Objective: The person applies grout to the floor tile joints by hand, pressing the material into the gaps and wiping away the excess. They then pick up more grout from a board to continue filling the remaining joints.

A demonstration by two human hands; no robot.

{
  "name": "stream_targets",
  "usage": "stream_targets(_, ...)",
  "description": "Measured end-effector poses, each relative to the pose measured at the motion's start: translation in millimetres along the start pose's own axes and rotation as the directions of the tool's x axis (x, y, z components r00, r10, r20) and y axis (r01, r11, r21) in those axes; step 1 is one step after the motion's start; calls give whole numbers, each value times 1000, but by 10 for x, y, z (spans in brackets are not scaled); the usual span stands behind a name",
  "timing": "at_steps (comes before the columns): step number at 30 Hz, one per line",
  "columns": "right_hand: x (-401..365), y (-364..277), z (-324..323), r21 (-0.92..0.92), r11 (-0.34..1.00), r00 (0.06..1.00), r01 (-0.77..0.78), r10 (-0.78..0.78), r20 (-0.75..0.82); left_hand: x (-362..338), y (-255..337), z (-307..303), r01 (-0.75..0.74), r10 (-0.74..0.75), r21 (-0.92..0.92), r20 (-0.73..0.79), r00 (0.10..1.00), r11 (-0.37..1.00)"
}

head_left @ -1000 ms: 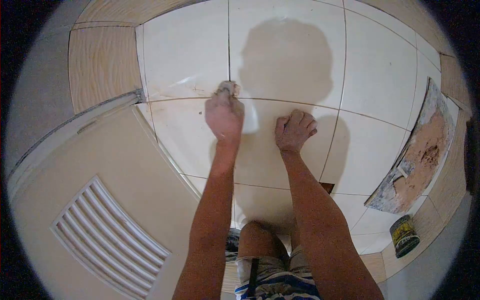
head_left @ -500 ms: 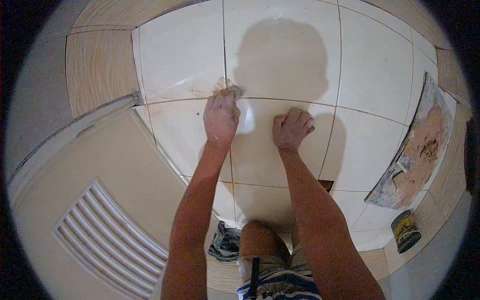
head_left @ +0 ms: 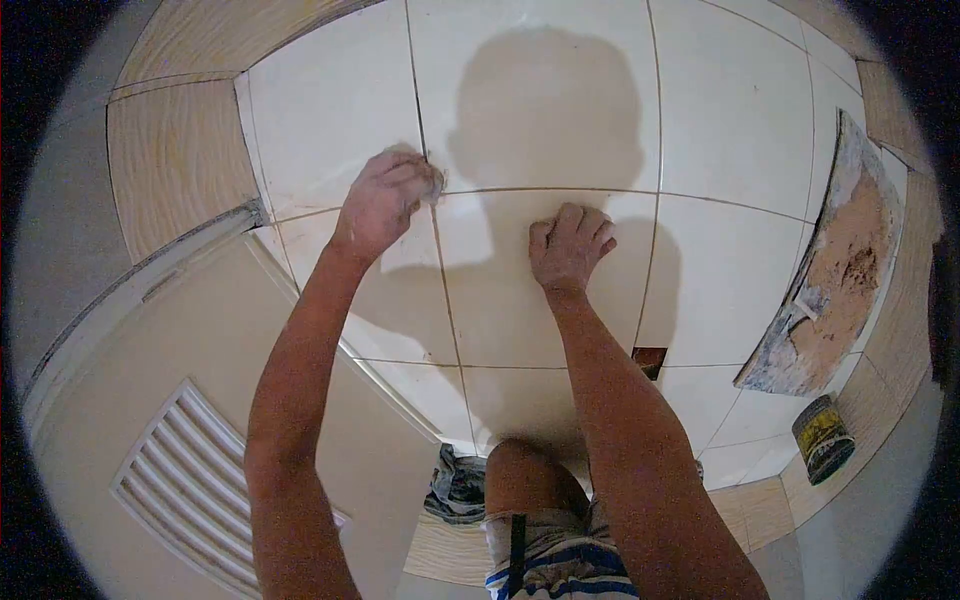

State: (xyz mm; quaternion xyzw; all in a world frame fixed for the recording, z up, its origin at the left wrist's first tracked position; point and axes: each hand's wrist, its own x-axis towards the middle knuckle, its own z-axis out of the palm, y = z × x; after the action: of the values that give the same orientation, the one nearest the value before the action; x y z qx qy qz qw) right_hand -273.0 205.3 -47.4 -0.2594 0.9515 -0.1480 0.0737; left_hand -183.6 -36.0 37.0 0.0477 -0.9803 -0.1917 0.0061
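My left hand (head_left: pixel 382 200) is closed around a small wad of cloth or sponge, mostly hidden under the fingers, and presses it on the white floor tiles (head_left: pixel 330 110) where two grout lines (head_left: pixel 425 160) cross. My right hand (head_left: pixel 567 248) is a closed fist resting knuckles-down on the tile to the right, holding nothing that I can see. My bent knee (head_left: pixel 520 475) and striped shorts show at the bottom.
A cream door (head_left: pixel 150 400) with a louvred vent (head_left: pixel 185 480) stands at the left. At the right, a board smeared with brown grout mix (head_left: pixel 835 280) leans on the floor, with a small yellow-labelled tin (head_left: pixel 822 438) below it. A crumpled rag (head_left: pixel 458 485) lies by my knee.
My left hand has slid left and slightly up along the grout joint with the wad. My right fist stays planted on the tile. The view has tilted a little.
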Motion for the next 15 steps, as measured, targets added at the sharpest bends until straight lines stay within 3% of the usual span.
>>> stream_targets(4,-25,15,49,-26,999,996,37,-39,-86,-190,-36,-122,-10,14,-36,108,994,999)
stream_targets(7,19,1,44,5,999,995,37,-37,-95,-81,-102,-236,7,19,-169,150,988,986)
stream_targets(9,-14,20,8,48,999,997,26,-22,-76,-32,-85,-272,385,-382,-60,44,923,921)
stream_targets(10,-13,14,3,21,999,994,43,-41,-102,-28,-55,-229,387,-385,-62,50,922,920)
stream_targets(13,19,-4,5,13,998,992,55,-53,-114,-10,64,23,406,-397,39,-149,906,913)
stream_targets(15,-4,-5,-2,33,999,996,35,-32,-89,-193,251,226,455,-451,36,-92,888,890)
